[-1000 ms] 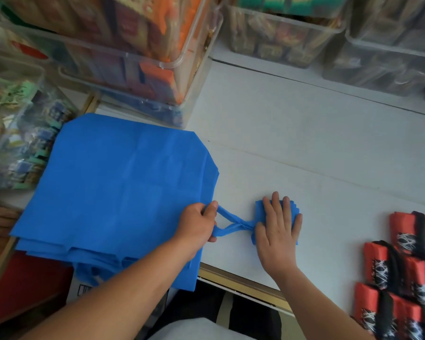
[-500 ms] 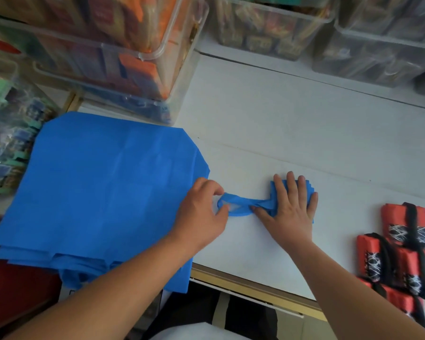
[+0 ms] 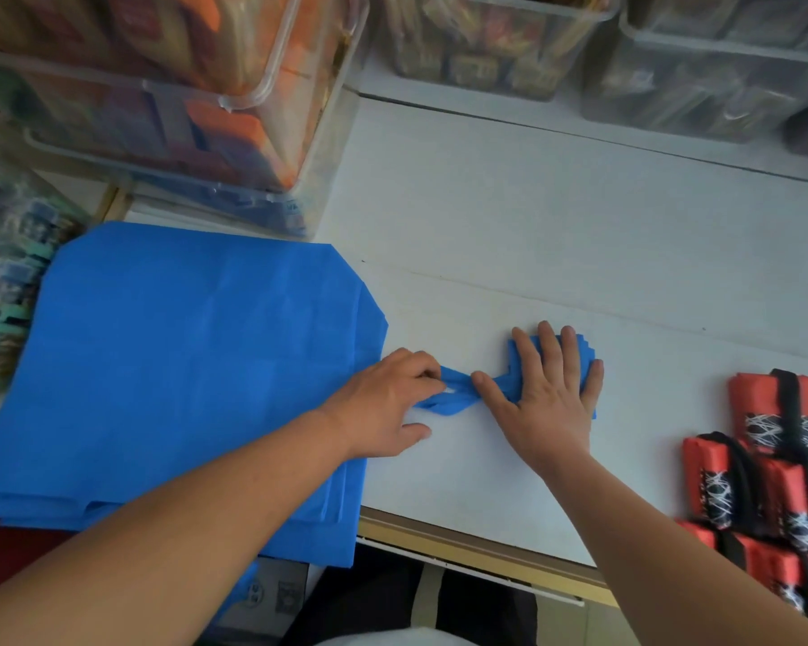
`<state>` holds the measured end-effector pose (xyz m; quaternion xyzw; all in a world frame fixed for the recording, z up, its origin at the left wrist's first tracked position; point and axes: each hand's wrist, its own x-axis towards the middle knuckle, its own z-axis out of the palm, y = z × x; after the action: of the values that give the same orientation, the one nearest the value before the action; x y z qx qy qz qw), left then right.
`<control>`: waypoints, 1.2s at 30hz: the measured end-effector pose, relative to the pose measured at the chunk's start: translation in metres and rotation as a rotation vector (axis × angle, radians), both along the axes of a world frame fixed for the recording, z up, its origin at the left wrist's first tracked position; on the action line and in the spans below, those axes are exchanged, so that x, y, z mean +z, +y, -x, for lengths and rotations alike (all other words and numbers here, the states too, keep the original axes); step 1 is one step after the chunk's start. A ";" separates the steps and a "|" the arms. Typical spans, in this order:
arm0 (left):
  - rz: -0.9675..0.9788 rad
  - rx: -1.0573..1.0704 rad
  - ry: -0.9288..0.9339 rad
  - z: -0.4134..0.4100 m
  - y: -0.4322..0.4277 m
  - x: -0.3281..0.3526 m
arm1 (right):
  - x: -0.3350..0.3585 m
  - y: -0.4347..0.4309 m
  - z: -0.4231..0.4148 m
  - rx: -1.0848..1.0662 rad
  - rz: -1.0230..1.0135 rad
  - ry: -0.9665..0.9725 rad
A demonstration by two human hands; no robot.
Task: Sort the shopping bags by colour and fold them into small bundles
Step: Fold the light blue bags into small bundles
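Now the left hand (image 3: 393,403), pinching the twisted handles (image 3: 453,399), has closed in towards the right hand (image 3: 546,398), which presses flat-fingered on the folded blue bundle (image 3: 583,352) at 3 o'clock of the blue stack (image 3: 197,366) on the table (image 3: 532,226); wrapping the handles looks next.

Clear plastic storage bins (image 3: 234,146) crammed with colourful packaged goods are crowding a white worktable (image 3: 556,235) beside stacked blue fabric bags (image 3: 183,366), suggesting a shop stockroom.

The right hand (image 3: 549,394) presses flat on a folded blue bag bundle (image 3: 586,354); the left hand (image 3: 388,403) pinches its twisted handles (image 3: 453,398) beside the blue bag stack (image 3: 183,366).
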<state>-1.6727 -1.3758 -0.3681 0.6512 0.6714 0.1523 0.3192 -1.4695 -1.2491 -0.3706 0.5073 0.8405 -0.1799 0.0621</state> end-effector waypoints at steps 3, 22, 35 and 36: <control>0.018 0.066 -0.043 0.005 0.010 -0.005 | -0.005 -0.003 0.001 0.001 -0.052 -0.013; 0.066 0.620 -0.563 -0.024 0.015 0.031 | 0.005 0.002 -0.001 -0.037 0.122 0.062; 0.222 1.089 -0.691 -0.051 0.036 0.025 | -0.001 -0.001 0.001 -0.027 0.018 -0.008; 0.205 1.101 -0.712 -0.047 0.037 0.027 | -0.001 -0.002 0.002 -0.043 0.030 0.005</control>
<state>-1.6253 -1.3390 -0.3413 0.0893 0.7706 0.4345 0.4576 -1.4714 -1.2507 -0.3717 0.5237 0.8268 -0.1951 0.0636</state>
